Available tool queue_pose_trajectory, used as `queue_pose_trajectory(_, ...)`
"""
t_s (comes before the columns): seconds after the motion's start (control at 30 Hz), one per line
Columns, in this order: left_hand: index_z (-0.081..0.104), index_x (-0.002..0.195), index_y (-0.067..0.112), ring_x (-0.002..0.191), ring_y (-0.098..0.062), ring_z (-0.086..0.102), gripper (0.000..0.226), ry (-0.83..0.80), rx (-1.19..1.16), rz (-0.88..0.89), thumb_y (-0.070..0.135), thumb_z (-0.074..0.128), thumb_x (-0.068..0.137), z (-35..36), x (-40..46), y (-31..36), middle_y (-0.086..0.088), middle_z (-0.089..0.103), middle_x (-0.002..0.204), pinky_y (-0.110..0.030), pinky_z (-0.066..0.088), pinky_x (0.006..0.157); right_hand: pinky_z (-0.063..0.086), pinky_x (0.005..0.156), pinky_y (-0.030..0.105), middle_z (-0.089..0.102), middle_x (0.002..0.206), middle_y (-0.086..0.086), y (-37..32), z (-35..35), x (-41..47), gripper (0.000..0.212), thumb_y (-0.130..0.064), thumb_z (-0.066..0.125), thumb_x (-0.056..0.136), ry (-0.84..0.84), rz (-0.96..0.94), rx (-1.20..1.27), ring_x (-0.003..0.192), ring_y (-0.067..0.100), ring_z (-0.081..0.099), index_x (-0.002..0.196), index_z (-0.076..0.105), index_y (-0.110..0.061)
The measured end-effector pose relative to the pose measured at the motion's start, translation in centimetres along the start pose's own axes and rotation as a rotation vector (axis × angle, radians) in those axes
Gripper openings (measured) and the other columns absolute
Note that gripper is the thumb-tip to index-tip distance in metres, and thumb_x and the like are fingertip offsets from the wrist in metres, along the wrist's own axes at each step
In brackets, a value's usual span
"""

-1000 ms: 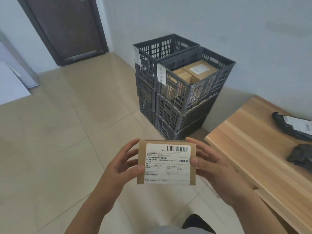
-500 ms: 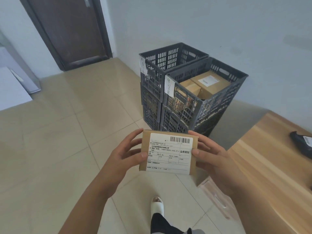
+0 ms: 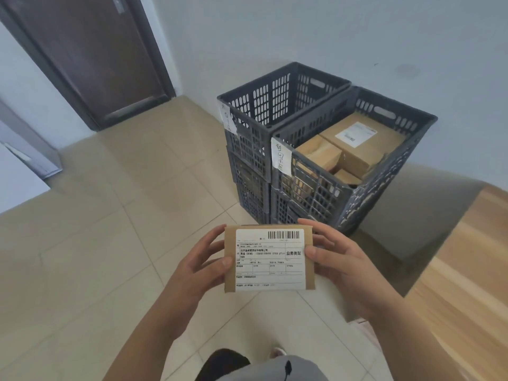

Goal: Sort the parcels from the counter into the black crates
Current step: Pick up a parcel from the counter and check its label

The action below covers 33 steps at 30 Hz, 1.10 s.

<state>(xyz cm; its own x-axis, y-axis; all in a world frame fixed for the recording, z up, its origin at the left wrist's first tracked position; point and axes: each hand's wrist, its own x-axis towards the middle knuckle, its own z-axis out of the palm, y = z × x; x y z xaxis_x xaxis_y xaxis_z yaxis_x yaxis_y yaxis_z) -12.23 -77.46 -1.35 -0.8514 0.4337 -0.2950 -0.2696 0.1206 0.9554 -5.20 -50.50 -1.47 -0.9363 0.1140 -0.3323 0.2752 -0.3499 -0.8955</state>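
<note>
1. A small cardboard parcel is held in mid-air above the tiled floor, label side up, in front of the stacked black crates.
2. The left hand is curled round the parcel's left edge: the thumb is laid on the top face near the label, and the fingers are spread along the side.
3. The right hand is curled round the right edge, with the thumb pressed on the label's right margin. The parcel lies between the two grips, level and facing the camera.
4. The right-hand crate, tagged with a paper slip, is seen to contain several cardboard boxes.
5. The left-hand crate stands touching it; its contents cannot be told.
6. A corner of the wooden table is visible at the right.
</note>
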Motion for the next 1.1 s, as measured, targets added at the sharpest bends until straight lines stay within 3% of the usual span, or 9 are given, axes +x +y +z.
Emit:
queue_pose_trajectory(0.27,0.052,0.146,0.038,0.122,-0.022,0.066,0.08,-0.12,0.032,-0.057,0.054,0.076,0.071,-4.7,10.3,1.0,0.004,0.064,0.139,-0.052,0.052,0.104,0.054,0.098,0.045,0.074,0.122,0.007,-1.5,1.8,7.7,0.057,-0.015,0.076,0.075,0.089,0.035,-0.047,0.116,0.029,0.07,0.131,0.069,-0.024)
queue_pose_trajectory(0.43,0.059,0.137,0.039,0.116,-0.022,0.069,0.076,-0.217,0.024,-0.042,0.05,0.08,0.065,-8.6,18.8,3.5,0.008,0.07,0.129,-0.048,0.058,0.095,0.052,0.1,0.04,0.074,0.124,0.002,-4.6,4.2,13.0,0.06,-0.019,0.075,0.076,0.173,0.047,-0.134,0.116,0.023,0.07,0.134,0.065,-0.027)
queue_pose_trajectory(0.6,0.06,0.139,0.031,0.115,-0.027,0.07,0.073,-0.38,0.039,-0.042,0.048,0.077,0.07,-11.5,26.9,6.5,-0.001,0.069,0.129,-0.047,0.059,0.09,0.051,0.096,0.04,0.075,0.121,0.003,-7.9,7.2,17.7,0.051,-0.018,0.079,0.082,0.298,0.044,-0.083,0.112,0.024,0.072,0.13,0.067,-0.026)
queue_pose_trajectory(0.77,0.06,0.137,0.029,0.111,-0.021,0.072,0.074,-0.532,0.077,-0.065,0.047,0.073,0.067,-10.7,33.6,8.2,0.004,0.073,0.123,-0.037,0.062,0.082,0.052,0.101,0.047,0.076,0.12,0.006,-9.1,7.8,20.0,0.046,-0.016,0.066,0.088,0.474,0.06,-0.03,0.114,0.026,0.071,0.133,0.064,-0.022)
queue_pose_trajectory(0.9,0.063,0.135,0.029,0.108,-0.021,0.073,0.071,-0.613,0.089,-0.099,0.046,0.074,0.067,-7.8,37.2,9.2,0.0,0.074,0.122,-0.032,0.062,0.077,0.054,0.098,0.044,0.077,0.117,0.004,-9.8,6.4,20.7,0.035,-0.015,0.061,0.098,0.621,0.081,0.017,0.111,0.027,0.072,0.132,0.065,-0.023)
queue_pose_trajectory(1.0,0.061,0.138,0.03,0.111,-0.023,0.072,0.073,-0.666,0.134,-0.103,0.045,0.076,0.067,-5.4,39.7,9.5,-0.001,0.074,0.123,-0.036,0.062,0.081,0.057,0.087,0.033,0.078,0.113,0.004,-10.4,4.6,21.8,0.027,-0.018,0.058,0.101,0.673,0.097,0.033,0.108,0.023,0.073,0.127,0.067,-0.023)
queue_pose_trajectory(1.1,0.06,0.136,0.033,0.11,-0.019,0.072,0.074,-0.695,0.186,-0.091,0.042,0.078,0.065,-2.9,42.4,10.2,0.003,0.074,0.119,-0.032,0.061,0.081,0.055,0.08,0.019,0.074,0.124,-0.005,-11.3,1.4,23.2,0.039,-0.026,0.068,0.095,0.708,0.077,-0.067,0.104,0.006,0.072,0.133,0.065,-0.027)
